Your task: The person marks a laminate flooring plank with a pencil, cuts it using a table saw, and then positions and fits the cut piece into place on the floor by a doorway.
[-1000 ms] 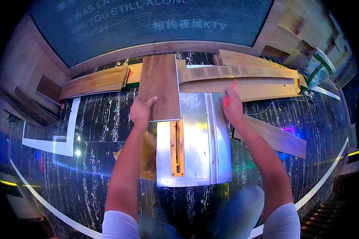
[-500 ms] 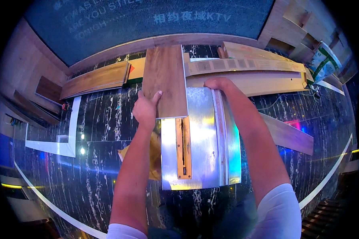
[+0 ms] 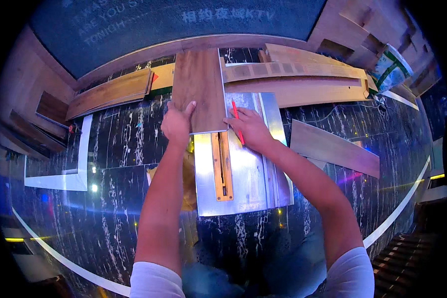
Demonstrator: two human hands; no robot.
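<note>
A brown wood-look floor plank (image 3: 198, 87) lies over the far part of a silvery metal saw table (image 3: 251, 186). Its near end reaches the orange slotted insert (image 3: 223, 169) in that table. My left hand (image 3: 178, 120) grips the plank's left edge near that end, thumb on top and the other fingers partly hidden. At the right edge, my right hand (image 3: 256, 130) holds a red pencil (image 3: 235, 110) between its fingers. The fingertips of that hand are at the plank's edge. A metal rail (image 3: 273, 116) runs along the right part of the saw table.
Stacked planks (image 3: 111, 93) lie at the far left. An opened long cardboard box (image 3: 303, 92) is at the far right, with a white-and-green bag (image 3: 392, 69) beyond it. A loose plank (image 3: 333, 149) rests on the dark marbled floor, near a cable (image 3: 328, 111).
My right hand has come from the saw table's far side to the plank's right edge, and the red pencil now shows in it. My left hand keeps its grip. The view has shifted slightly.
</note>
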